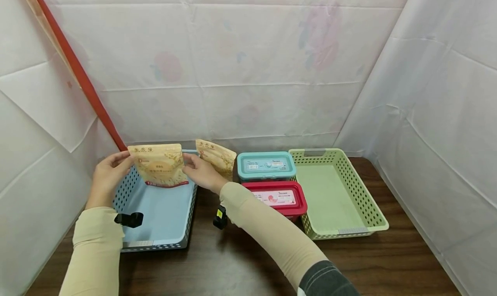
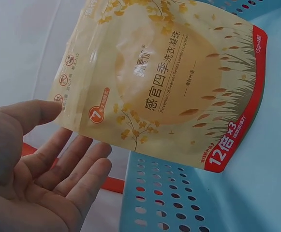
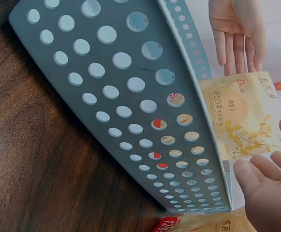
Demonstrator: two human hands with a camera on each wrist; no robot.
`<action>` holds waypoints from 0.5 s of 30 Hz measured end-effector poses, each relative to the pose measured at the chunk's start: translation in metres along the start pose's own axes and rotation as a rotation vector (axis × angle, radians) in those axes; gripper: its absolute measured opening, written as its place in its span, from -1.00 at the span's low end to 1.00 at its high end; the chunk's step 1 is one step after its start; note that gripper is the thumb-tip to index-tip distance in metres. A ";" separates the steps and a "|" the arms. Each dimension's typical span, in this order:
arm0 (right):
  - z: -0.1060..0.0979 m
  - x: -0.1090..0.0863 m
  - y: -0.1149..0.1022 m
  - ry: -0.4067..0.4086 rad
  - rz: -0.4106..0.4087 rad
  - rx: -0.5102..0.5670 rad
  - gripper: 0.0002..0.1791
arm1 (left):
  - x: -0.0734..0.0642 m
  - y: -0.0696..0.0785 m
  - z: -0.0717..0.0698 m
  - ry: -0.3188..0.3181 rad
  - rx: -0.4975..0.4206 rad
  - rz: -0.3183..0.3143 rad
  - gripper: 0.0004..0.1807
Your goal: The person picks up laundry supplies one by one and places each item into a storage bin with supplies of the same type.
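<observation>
A cream pouch of laundry capsules [image 1: 159, 165] with a red bottom band is held up over the light-blue basket [image 1: 155, 218], its printed front toward me. My left hand [image 1: 110, 175] pinches its upper left corner; in the left wrist view the thumb lies on the front and the other fingers [image 2: 89, 169] spread loosely behind the edge. At the opposite edge my right hand [image 1: 203, 171] grips the pouch between thumb and fingers [image 3: 261, 171]. A second cream pouch [image 1: 217, 155] stands just behind the right hand, partly hidden by it.
Right of the second pouch sits a box with a teal lid [image 1: 266, 165], and in front of it one with a red lid [image 1: 277, 197], partly covered by my right sleeve. A green perforated basket [image 1: 334, 196] stands further right. White cloth [image 1: 248, 63] walls in the wooden table [image 1: 217, 270].
</observation>
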State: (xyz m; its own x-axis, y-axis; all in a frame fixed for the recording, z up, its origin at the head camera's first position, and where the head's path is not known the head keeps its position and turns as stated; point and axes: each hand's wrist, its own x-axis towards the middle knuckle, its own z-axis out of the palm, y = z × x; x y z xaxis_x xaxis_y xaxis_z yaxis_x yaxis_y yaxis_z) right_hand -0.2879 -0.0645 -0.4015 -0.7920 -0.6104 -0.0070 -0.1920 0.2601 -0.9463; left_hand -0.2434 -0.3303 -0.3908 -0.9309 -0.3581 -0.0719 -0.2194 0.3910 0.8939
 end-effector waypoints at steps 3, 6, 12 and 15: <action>0.000 0.000 0.000 -0.002 0.002 -0.007 -0.39 | 0.001 0.000 0.000 -0.010 0.017 0.011 -0.11; -0.001 -0.001 0.001 -0.005 0.004 -0.013 -0.38 | 0.001 0.001 0.000 -0.019 0.024 0.016 -0.11; -0.002 0.000 0.004 -0.012 0.006 -0.004 -0.39 | 0.000 0.000 0.001 -0.038 0.014 0.036 -0.11; -0.002 0.000 0.006 -0.010 0.009 -0.004 -0.38 | 0.000 -0.001 0.001 -0.044 0.025 0.058 -0.12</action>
State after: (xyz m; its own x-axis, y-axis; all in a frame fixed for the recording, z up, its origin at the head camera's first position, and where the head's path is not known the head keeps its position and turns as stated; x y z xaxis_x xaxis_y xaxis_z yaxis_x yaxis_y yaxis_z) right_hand -0.2903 -0.0617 -0.4063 -0.7880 -0.6154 -0.0185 -0.1877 0.2687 -0.9447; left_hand -0.2437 -0.3297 -0.3927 -0.9541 -0.2968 -0.0396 -0.1711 0.4318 0.8856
